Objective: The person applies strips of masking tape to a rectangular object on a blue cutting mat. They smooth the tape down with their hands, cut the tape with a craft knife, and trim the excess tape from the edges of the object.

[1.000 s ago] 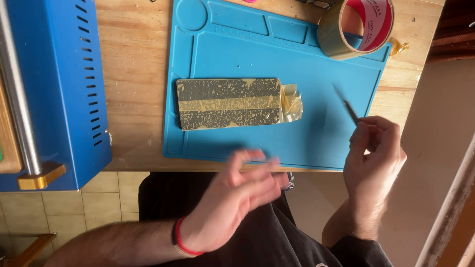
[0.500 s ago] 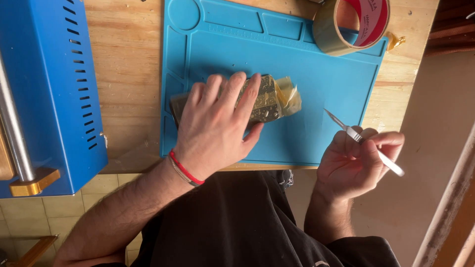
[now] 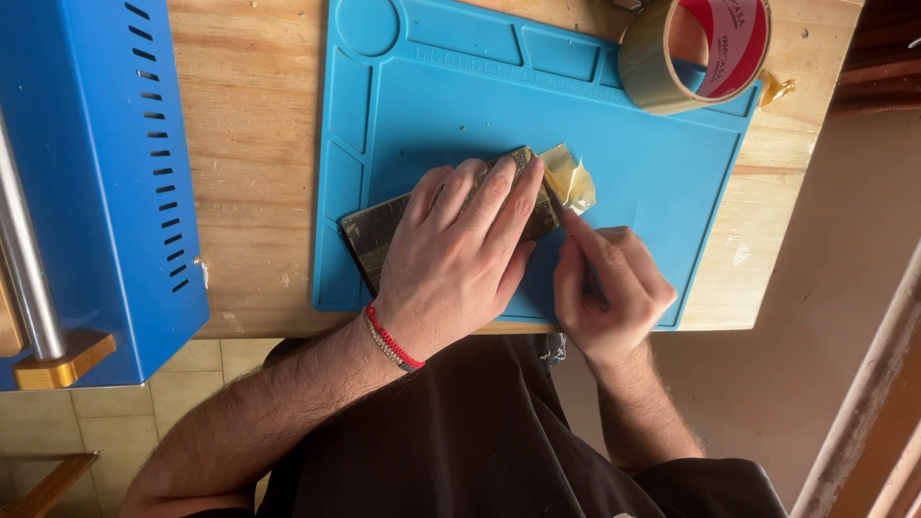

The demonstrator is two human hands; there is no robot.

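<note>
The left hand (image 3: 460, 259) lies flat, palm down and fingers spread, on the dark rectangular slab wrapped in yellowish tape (image 3: 379, 235), pinning it to the blue silicone work mat (image 3: 460, 105). Half a second earlier this hand already covered the slab; a second earlier it hovered off the mat's near edge and the slab lay square to the mat. The slab now sits rotated, its right end raised toward the far side, so the piece has been turned under the palm.

The right hand (image 3: 609, 288) has moved from the mat's right edge to the slab's right end. Its fingers are closed in a narrow pinch; the thin metal tool seen earlier is probably still in that grip, though the fingers hide it. The index fingertip rests just beside the loose, crumpled flap of yellowish tape (image 3: 571, 177) projecting from the slab's end.

A roll of tan packing tape (image 3: 691, 53) stands at the mat's far right corner. A blue metal machine housing (image 3: 96, 173) occupies the wooden bench (image 3: 254, 144) at left.
</note>
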